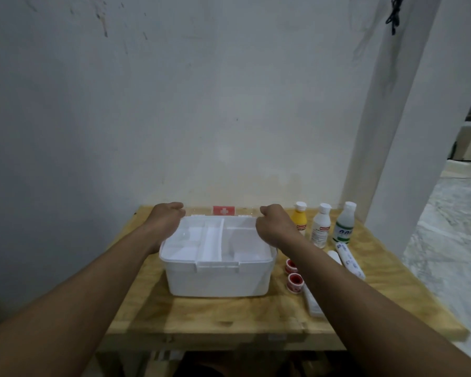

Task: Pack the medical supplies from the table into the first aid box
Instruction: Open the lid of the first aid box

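Note:
The white first aid box [218, 278] stands in the middle of the wooden table [229, 317], showing a divided white tray inside. Its clear lid [223, 210], with a red cross label, is swung up at the back. My left hand [166, 217] curls on the lid's far left corner and my right hand [273, 225] on its far right corner. To the right of the box stand a yellow bottle [299, 221], a white bottle [321, 228] and a clear green-labelled bottle [344, 227]. Nearer lie a wrapped bandage roll [350, 261], two red tape rolls [292, 274] and a white gauze packet [313, 303].
A white wall rises right behind the table. A white pillar [392, 159] stands at the table's back right corner. The table's right edge drops to a pale floor [446, 227]. A second small white roll [335, 257] lies beside the bandage.

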Demonstrator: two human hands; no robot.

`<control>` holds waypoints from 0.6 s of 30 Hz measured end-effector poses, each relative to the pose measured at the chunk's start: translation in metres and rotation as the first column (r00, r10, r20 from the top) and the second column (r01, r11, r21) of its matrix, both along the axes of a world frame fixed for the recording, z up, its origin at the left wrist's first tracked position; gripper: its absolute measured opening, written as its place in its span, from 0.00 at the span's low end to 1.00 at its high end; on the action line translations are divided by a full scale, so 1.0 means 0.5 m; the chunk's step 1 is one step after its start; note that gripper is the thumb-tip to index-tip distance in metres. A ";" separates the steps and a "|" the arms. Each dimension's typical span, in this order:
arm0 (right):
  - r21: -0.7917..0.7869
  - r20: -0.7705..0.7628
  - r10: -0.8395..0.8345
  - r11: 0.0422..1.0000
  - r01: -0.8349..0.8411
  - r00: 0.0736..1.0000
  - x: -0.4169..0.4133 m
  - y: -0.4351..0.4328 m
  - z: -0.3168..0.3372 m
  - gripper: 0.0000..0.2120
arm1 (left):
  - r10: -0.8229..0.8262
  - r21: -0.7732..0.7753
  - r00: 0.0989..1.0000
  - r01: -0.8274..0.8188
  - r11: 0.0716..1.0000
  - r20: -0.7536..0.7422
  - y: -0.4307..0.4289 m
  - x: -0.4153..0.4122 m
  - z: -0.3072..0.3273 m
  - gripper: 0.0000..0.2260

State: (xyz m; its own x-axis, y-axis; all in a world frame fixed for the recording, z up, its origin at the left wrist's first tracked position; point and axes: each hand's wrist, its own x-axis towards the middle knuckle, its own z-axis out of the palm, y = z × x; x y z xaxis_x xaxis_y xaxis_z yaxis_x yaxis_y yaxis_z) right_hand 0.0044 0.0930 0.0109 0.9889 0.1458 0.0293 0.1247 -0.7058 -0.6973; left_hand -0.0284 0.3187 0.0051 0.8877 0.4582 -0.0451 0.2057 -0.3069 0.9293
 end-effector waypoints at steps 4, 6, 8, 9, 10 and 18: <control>-0.032 0.001 0.021 0.999 -0.021 1.000 -0.016 -0.003 0.012 0.25 | -0.030 -0.018 0.999 0.030 0.999 -0.018 0.015 -0.020 -0.002 0.17; -0.059 -0.004 0.024 0.998 -0.025 1.000 -0.026 -0.006 0.014 0.24 | -0.054 -0.022 0.998 0.054 0.998 -0.037 0.023 -0.031 -0.011 0.15; -0.098 -0.005 0.041 0.994 -0.041 0.999 -0.038 -0.006 0.009 0.23 | -0.069 -0.010 0.997 0.068 0.998 -0.031 0.018 -0.044 -0.021 0.13; -0.118 0.000 0.051 0.992 -0.050 0.999 -0.045 -0.005 0.006 0.22 | -0.074 0.003 0.997 0.074 0.997 -0.024 0.014 -0.047 -0.027 0.14; -0.133 0.005 0.059 0.989 -0.058 0.998 -0.051 -0.004 0.002 0.21 | -0.075 0.027 0.997 0.075 0.997 -0.021 0.009 -0.050 -0.033 0.17; -0.152 0.025 0.105 0.983 -0.100 0.994 -0.056 -0.012 -0.004 0.26 | -0.100 0.110 0.995 0.099 0.989 -0.002 0.003 -0.058 -0.038 0.24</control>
